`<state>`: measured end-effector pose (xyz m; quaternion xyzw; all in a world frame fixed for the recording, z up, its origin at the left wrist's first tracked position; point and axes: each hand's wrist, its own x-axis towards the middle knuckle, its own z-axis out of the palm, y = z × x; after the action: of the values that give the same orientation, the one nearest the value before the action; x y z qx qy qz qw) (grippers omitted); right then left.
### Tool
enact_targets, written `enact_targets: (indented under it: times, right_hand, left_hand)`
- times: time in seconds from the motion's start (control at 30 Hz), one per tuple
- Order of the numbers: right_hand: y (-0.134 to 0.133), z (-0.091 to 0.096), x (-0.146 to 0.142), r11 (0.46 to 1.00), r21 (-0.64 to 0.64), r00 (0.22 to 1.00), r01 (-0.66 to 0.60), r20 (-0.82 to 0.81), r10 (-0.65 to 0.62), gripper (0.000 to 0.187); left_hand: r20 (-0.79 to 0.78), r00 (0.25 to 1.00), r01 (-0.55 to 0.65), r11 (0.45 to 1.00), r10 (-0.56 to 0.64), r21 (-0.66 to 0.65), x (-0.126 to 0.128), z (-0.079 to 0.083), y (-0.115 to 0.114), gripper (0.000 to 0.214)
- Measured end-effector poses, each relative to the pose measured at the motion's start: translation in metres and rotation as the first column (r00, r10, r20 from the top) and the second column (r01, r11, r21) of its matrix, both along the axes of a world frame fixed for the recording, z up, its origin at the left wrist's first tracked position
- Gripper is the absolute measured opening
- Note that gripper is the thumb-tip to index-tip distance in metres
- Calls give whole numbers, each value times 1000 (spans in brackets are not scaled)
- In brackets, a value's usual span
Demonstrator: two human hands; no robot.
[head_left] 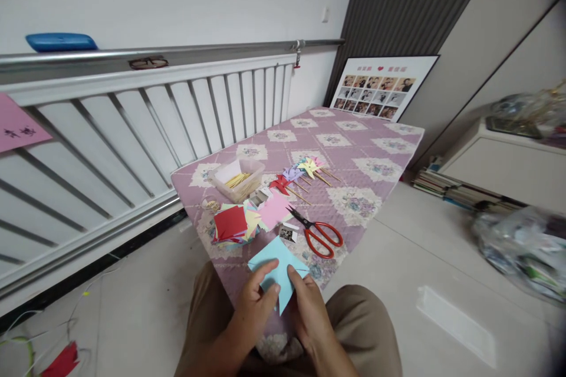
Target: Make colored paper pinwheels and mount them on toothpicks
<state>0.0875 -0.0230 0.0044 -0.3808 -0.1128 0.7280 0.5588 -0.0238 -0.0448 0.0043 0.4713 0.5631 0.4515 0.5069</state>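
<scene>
A light blue paper square (279, 256) with slits cut into it is held between both hands above the near table edge. My left hand (256, 297) has its thumb and index finger on the paper's left part. On the right side, the thumb of my right hand (307, 297) presses the paper, its other fingers hidden below. Just beyond lie red-handled scissors (316, 230), blades apart, and a small box of metal pins (288, 233). To the left is a stack of coloured paper squares (230, 222), red on top, beside a pink sheet (273, 210).
Finished paper pinwheels (305, 171) on sticks lie mid-table. A clear plastic box (237, 179) holds thin wooden sticks. The table (345, 138) has a purple floral cloth. A white radiator (212, 100) runs along the left, and a photo board (380, 88) leans at the far end.
</scene>
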Motion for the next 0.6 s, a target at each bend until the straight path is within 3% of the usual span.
enact_targets:
  times: [0.17, 0.43, 0.5, 0.6]
  right_hand:
    - [-2, 5, 0, 1000, -16, 1000, -1, 6, 1, 25]
    - [-3, 6, 0, 1000, 5, 1000, -28, 8, 28, 21]
    - [1, 0, 5, 999, 5, 997, -42, 65, 42, 22]
    - [17, -15, 25, 996, 92, 942, 2, 334, -33, 29]
  left_hand:
    - [-23, 998, -57, 997, 56, -57, -1, 9, 11, 42]
    - [1, 995, -99, 987, 100, -129, -5, 10, 13, 41]
    - [-52, 991, -126, 981, 119, -148, -9, 13, 15, 41]
    - [-170, 974, -177, 973, 151, -151, -19, 22, 19, 40]
